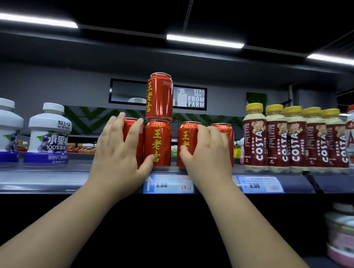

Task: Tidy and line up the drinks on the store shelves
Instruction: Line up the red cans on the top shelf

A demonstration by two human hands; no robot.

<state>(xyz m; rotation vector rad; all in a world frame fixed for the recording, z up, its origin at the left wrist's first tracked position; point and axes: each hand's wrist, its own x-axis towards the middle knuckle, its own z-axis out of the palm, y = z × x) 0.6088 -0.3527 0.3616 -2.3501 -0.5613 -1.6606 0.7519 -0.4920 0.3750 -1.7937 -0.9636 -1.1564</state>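
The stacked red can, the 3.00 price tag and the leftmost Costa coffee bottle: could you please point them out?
stacked red can [159,97]: head view, middle of its label.
3.00 price tag [169,184]: head view, middle of the tag.
leftmost Costa coffee bottle [255,139]: head view, brown label.

Take the framed "STRAIGHT FROM FARM" sign [196,97] on the far wall as your landmark. It hangs on a plain grey wall [49,83]. Just below it runs a band of green chevron pattern [85,115], and just to its right you see a small square panel of green foliage [256,99]. Above the sign the ceiling [118,4] is black, and you have three white light strips there: one directly above [205,41], one far to the upper left [33,19], one far to the upper right [337,59]. Nearer you, below the sign, the grey metal shelf [32,178] crosses the view, its front edge carrying blue price labels [258,184].
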